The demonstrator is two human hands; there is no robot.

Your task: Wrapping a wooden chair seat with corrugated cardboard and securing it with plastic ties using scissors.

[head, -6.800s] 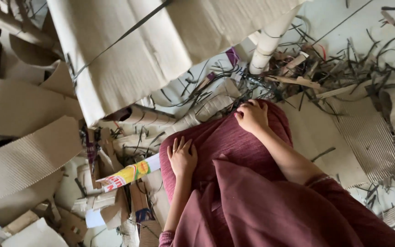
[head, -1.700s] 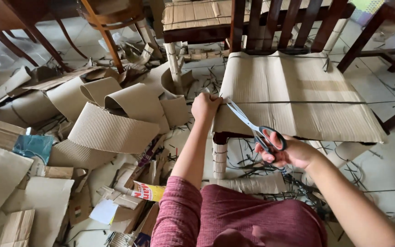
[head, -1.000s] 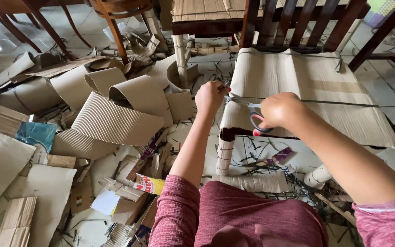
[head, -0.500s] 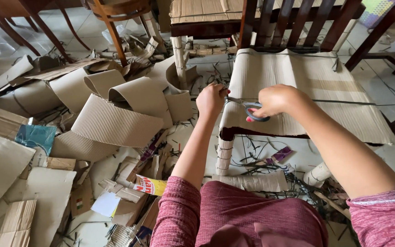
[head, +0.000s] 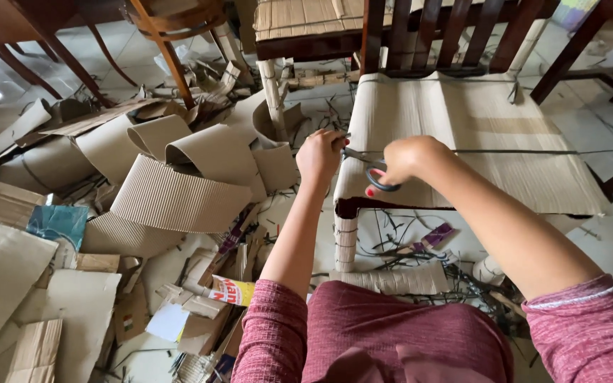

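Note:
A dark wooden chair has its seat wrapped in brown corrugated cardboard [head: 491, 142], tied across by a thin dark strap [head: 519, 151]. My left hand [head: 319, 154] pinches the left edge of the cardboard where the strap ends. My right hand [head: 406, 157] holds grey-handled scissors [head: 372, 170], blades pointing left toward my left hand at the strap. The chair's front leg [head: 345, 241] is wrapped in cardboard too.
Curled corrugated cardboard sheets [head: 179, 191] and flat scraps [head: 8, 284] cover the floor at left. Cut dark straps [head: 406, 255] litter the floor under the chair. More wooden chairs [head: 172, 42] stand behind. My knees in maroon cloth [head: 391, 340] fill the bottom.
My right hand with the scissors moved up from below the seat to the strap and edged left toward my left hand. The left hand stayed pinching the cardboard edge.

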